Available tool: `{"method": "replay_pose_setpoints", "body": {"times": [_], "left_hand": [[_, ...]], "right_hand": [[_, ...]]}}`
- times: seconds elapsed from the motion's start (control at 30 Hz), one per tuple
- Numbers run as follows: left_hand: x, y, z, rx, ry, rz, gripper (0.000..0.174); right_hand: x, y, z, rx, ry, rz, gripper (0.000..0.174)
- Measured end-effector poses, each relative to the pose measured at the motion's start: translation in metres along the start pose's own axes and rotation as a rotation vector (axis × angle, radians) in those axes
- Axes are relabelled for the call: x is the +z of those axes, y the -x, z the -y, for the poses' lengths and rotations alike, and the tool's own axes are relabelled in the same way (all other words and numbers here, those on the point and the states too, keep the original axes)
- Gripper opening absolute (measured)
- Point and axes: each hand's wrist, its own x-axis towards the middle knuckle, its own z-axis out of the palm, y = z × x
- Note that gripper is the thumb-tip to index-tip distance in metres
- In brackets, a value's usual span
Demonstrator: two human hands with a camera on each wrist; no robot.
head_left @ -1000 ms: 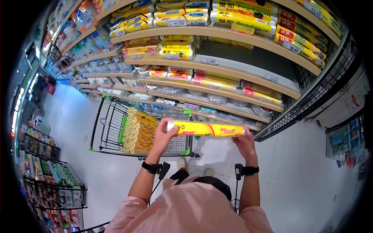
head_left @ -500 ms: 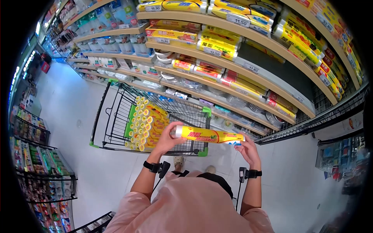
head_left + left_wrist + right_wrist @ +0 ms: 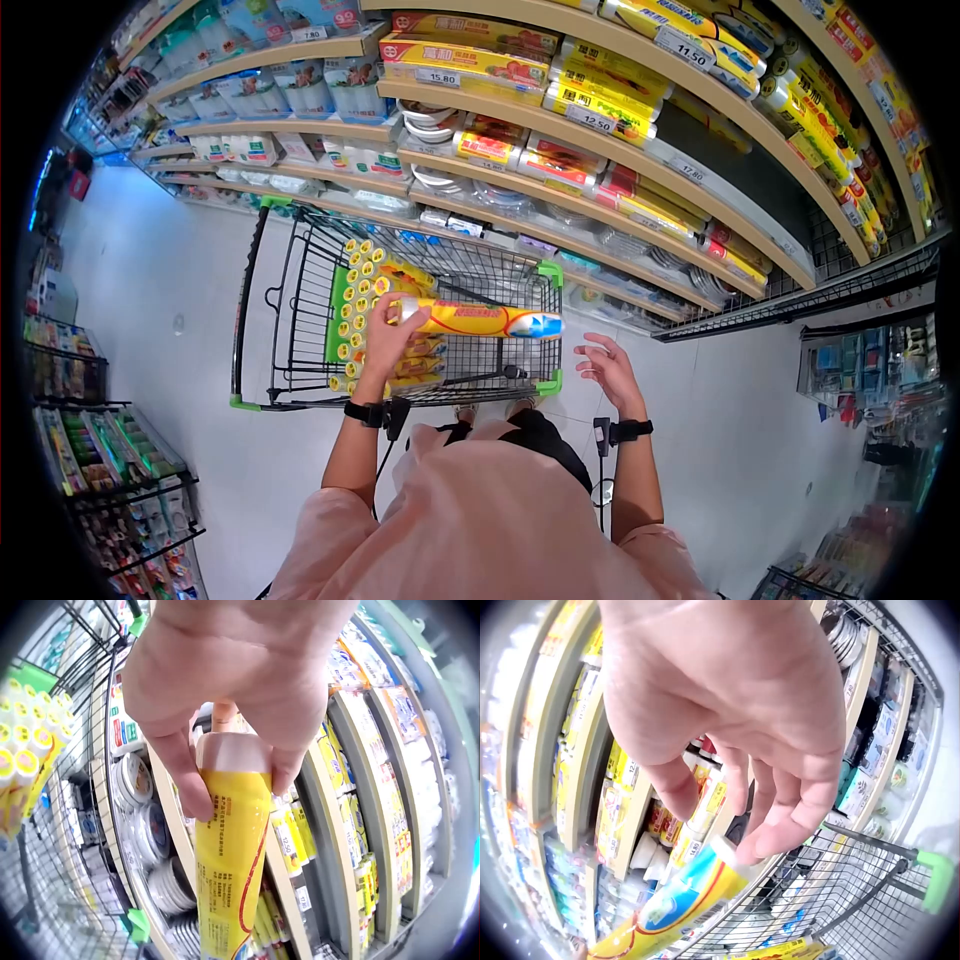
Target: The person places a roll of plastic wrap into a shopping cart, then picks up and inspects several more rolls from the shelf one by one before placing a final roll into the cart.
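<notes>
A yellow roll [image 3: 480, 319] with a blue-and-white patch lies level above the shopping cart [image 3: 555, 385]. My left hand [image 3: 390, 342] grips its white end; in the left wrist view the thumb and fingers of the left hand [image 3: 232, 690] pinch that end of the roll [image 3: 229, 862] from both sides. Off the far end, my right hand [image 3: 608, 370] is apart from the roll, fingers loosely bent. The right wrist view has the roll [image 3: 682, 900] just beyond the fingertips of the right hand [image 3: 735, 727]. Stacked yellow rolls [image 3: 355, 325] fill the cart's left part, ends up.
Shelves [image 3: 600, 130] of boxed and rolled goods curve along the cart's far side. A rack [image 3: 110, 450] of packets stands at the lower left, and hanging goods [image 3: 860, 350] are at the right. Pale floor [image 3: 710, 430] shows to the right of the cart.
My right hand has let go of the roll. The left hand has carried it left, over the cart and close to the stacked rolls. The view has turned toward the cart.
</notes>
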Motion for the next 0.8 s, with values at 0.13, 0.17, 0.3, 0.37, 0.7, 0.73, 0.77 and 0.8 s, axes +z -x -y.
{"method": "replay_pose_setpoints", "body": {"times": [0.13,0.17,0.3,0.37,0.7,0.73,0.77,0.8], "left_hand": [[-0.019,-0.033,0.011,0.130,-0.244,-0.088,0.038],[-0.024,-0.044,0.022,0.170,-0.328,-0.098,0.038],[-0.037,-0.093,0.061,0.223,-0.711,-0.155,0.044],[-0.039,-0.115,0.080,0.250,-0.738,-0.170,0.051],[-0.059,-0.189,0.177,0.261,-0.825,-0.041,0.047],[-0.061,-0.196,0.183,0.274,-0.863,-0.048,0.047],[-0.062,-0.202,0.191,0.287,-0.902,-0.057,0.047],[-0.055,-0.199,0.180,0.225,-0.955,-0.063,0.048]], "right_hand": [[-0.001,-0.005,-0.005,-0.022,-0.006,-0.024,0.033],[-0.001,-0.004,-0.008,-0.024,-0.023,-0.028,0.032],[-0.003,0.006,-0.024,0.027,-0.076,-0.024,0.030],[-0.003,0.017,-0.025,0.058,-0.091,-0.002,0.028],[-0.033,0.065,-0.030,0.036,-0.097,-0.135,0.034],[-0.034,0.067,-0.033,0.049,-0.092,-0.156,0.035],[-0.035,0.069,-0.037,0.063,-0.087,-0.173,0.035],[-0.034,0.071,-0.040,0.078,-0.082,-0.189,0.035]]}}
